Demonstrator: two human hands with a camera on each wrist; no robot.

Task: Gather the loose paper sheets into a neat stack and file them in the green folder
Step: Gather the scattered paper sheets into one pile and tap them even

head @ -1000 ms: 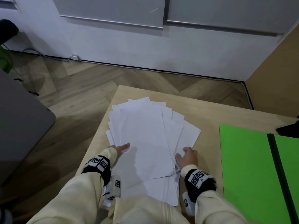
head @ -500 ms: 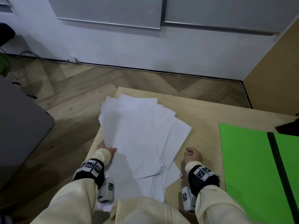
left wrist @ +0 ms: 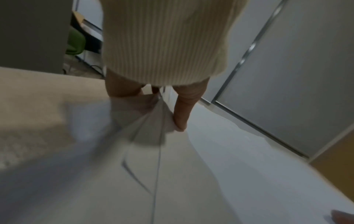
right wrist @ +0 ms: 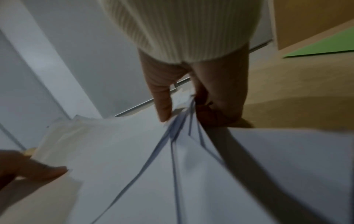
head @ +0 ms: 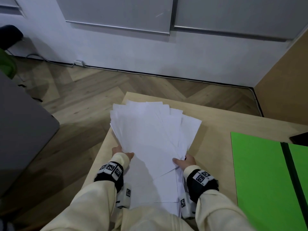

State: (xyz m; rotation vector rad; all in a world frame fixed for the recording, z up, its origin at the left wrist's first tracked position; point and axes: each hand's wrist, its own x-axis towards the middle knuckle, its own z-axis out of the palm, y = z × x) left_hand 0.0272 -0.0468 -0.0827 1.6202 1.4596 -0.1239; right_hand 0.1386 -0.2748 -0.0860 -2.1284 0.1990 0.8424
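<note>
A fanned bundle of white paper sheets [head: 150,130] is held off the light wooden table [head: 216,124], its far end tilted up. My left hand [head: 122,151] pinches its left edge, thumb on top [left wrist: 182,115], fingers underneath. My right hand [head: 184,161] pinches the right near corner, thumb on top [right wrist: 162,103], curled fingers below. More sheets [head: 160,189] lie flat on the table under the bundle, near my body. The green folder [head: 260,172] lies open on the table to the right, with a dark spine down its middle.
A dark flat object [head: 300,139] lies at the folder's far right corner. The table's left edge [head: 103,147] drops to a herringbone floor. A grey surface [head: 21,127] stands at left, a white wall behind, a wooden panel [head: 286,84] at right.
The fanned bundle, flat on the table one second ago, is now lifted. My left hand slid to its left edge and gripped it; my right hand moved in and took the right corner.
</note>
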